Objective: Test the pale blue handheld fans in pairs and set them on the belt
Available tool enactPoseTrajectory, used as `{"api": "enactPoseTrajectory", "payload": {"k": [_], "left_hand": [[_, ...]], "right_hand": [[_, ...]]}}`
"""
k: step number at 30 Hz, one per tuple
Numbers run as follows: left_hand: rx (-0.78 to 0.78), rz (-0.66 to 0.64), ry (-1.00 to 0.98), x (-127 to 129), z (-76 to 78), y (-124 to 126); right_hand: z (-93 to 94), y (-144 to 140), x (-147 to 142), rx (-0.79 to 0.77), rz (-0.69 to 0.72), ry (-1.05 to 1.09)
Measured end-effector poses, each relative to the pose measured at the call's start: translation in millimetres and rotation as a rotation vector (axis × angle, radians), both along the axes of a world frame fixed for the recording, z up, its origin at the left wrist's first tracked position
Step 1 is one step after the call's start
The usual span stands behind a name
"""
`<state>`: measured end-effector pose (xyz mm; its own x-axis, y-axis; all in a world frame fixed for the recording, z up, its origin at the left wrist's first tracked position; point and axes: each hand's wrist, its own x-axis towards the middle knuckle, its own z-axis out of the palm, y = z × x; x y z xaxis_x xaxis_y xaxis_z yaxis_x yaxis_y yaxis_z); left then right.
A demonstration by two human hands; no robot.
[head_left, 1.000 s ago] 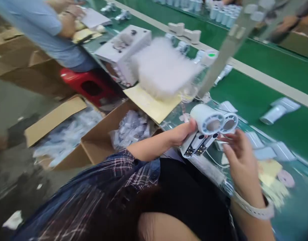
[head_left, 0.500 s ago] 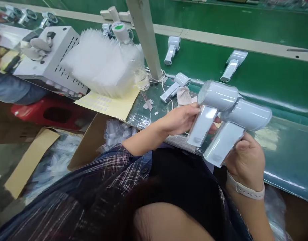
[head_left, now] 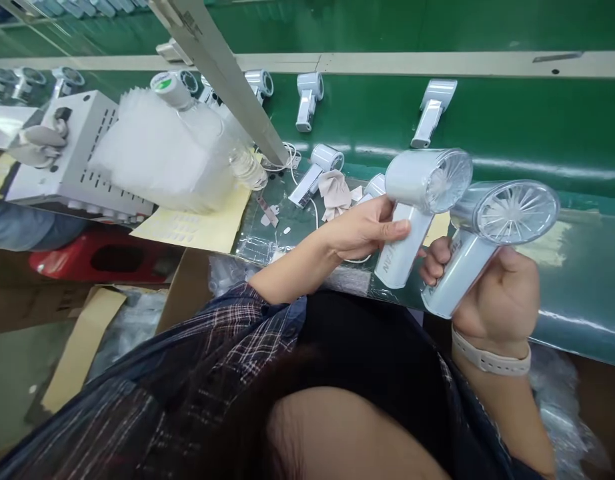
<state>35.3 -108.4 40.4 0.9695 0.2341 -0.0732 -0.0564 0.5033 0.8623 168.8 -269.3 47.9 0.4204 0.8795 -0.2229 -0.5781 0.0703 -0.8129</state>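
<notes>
My left hand (head_left: 365,230) is closed around the handle of a pale blue handheld fan (head_left: 400,233), thumb pressed on its front below the head. In my right hand (head_left: 502,297) is a second handheld fan (head_left: 462,267) of the same kind, gripped by its handle. Both are tilted, their round clear grilles facing right and up. The two fans are side by side above the bench edge. Behind my left hand, another fan (head_left: 307,183) lies on the bench beside a crumpled pale cloth (head_left: 335,190), and part of one more fan (head_left: 375,187) shows.
Several fans, including one fan (head_left: 432,110), lie along the green belt (head_left: 367,113). A slanted metal post (head_left: 227,80) rises by a stack of white sleeves (head_left: 147,153) and a clear bottle (head_left: 207,127). A grey machine (head_left: 72,160) stands left, above a red stool (head_left: 107,257). Cardboard boxes sit below.
Both fans have been turned, so their grilles now face right and up and lettering shows on the left fan's handle. The view has shifted, moving the bench items leftward.
</notes>
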Motion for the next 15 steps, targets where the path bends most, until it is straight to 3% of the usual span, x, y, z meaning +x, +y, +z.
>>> {"api": "enactPoseTrajectory", "payload": {"k": [3,8,15], "left_hand": [[-0.051,0.022,0.037,-1.9,-2.6,5.1],[-0.096,0.106,0.020,-12.2,-3.3,15.7],[-0.048,0.235,0.042,-21.5,-9.8,20.3]], "right_hand": [[0.2,4.0,2.3,-0.002,-0.017,-0.013],[-5.8,14.8,10.9,-0.045,-0.177,-0.045],[-18.8,24.7,6.9,-0.061,-0.257,-0.324]]}}
